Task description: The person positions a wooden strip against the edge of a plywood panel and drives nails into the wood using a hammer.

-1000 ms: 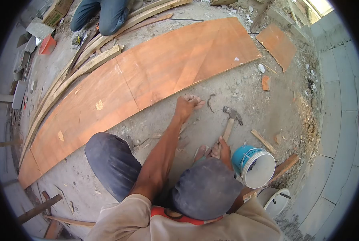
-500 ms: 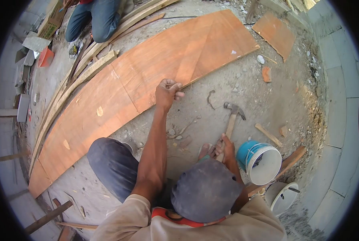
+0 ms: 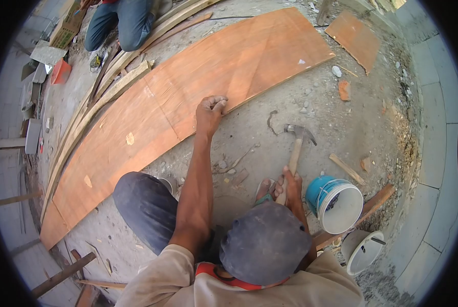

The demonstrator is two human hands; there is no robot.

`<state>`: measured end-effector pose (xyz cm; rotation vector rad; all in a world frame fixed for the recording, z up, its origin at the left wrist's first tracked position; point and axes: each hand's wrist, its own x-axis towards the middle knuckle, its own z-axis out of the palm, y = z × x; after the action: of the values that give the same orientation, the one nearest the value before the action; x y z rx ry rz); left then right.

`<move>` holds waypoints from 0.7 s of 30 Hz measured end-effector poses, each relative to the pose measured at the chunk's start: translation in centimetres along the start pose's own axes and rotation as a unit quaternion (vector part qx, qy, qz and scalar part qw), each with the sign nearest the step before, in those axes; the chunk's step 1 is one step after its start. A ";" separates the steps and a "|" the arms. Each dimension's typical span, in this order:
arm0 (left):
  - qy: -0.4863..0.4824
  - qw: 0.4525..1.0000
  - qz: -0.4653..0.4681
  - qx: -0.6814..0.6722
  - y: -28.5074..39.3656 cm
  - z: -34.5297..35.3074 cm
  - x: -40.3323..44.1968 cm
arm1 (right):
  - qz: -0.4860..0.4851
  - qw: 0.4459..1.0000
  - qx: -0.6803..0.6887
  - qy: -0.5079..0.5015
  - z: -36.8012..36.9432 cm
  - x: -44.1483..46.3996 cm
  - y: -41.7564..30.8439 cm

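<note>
A long orange plywood sheet point(image 3: 188, 77) lies on the ground, its far-left side curved. My left hand point(image 3: 210, 113) is over the near edge of the plywood, thumb and fingers pinched together. Whatever is in that pinch, if anything, is too small to make out. My right hand point(image 3: 290, 187) is wrapped round the wooden handle of a claw hammer point(image 3: 297, 143). The hammer head points away from me, above the dusty ground and apart from the plywood. My bent knees show on both sides of my forearms.
A blue paint bucket point(image 3: 317, 190) lies tilted right of my right hand, with a white bucket point(image 3: 351, 250) behind it. A smaller plywood piece point(image 3: 354, 43) and a wood offcut point(image 3: 347, 169) lie nearby. Long timber strips point(image 3: 80, 117) run beyond the sheet, where another person point(image 3: 119, 25) kneels.
My left hand has turned slightly, its fingers drawn closer together at the plywood edge. The hammer stays in my right hand, nearly still. The view has shifted a little.
</note>
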<state>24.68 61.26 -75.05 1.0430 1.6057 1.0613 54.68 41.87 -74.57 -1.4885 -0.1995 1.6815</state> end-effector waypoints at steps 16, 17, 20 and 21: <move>0.146 0.963 0.176 0.140 -3.0 2.4 0.4 | -0.241 0.892 -0.374 -0.085 7.0 0.0 -3.1; 0.147 0.963 0.175 0.140 -3.0 2.3 0.4 | -0.266 0.870 -0.406 -0.086 7.7 -0.2 -3.8; 0.125 0.974 0.147 0.122 -2.5 2.1 0.5 | -0.308 0.831 -0.454 -0.090 9.5 -0.8 -5.9; 0.117 0.977 0.135 0.118 -2.3 2.0 0.4 | -0.324 0.817 -0.468 -0.092 10.0 -0.8 -6.3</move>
<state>26.19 61.34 -77.75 1.3679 1.8496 1.2311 48.95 49.27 -67.29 -1.6074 -1.6424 1.1473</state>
